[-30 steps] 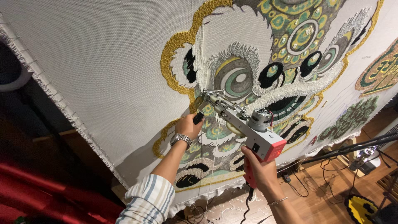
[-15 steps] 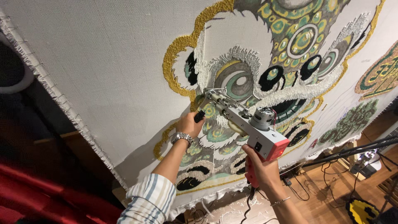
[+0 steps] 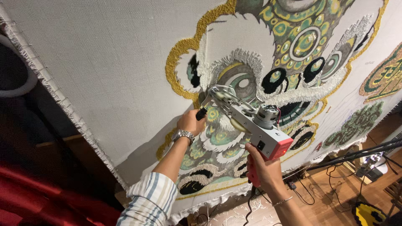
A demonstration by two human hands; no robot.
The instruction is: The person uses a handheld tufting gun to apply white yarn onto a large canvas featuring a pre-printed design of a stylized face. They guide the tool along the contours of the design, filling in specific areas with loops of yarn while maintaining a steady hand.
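Tufting gun [image 3: 251, 125], stretched cloth [image 3: 104, 62], floor cables [image 3: 301, 190]

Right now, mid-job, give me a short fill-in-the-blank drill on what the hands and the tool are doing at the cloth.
1. The right hand grips the tufting gun's ____ pistol handle.
2. The left hand holds the grey metal tufting gun's black ____ grip.
3. A silver ____ sits on the left wrist.
4. The gun's tip meets the stretched white backing cloth beside a ____ yarn outline.

Missing words: red; front; watch; gold
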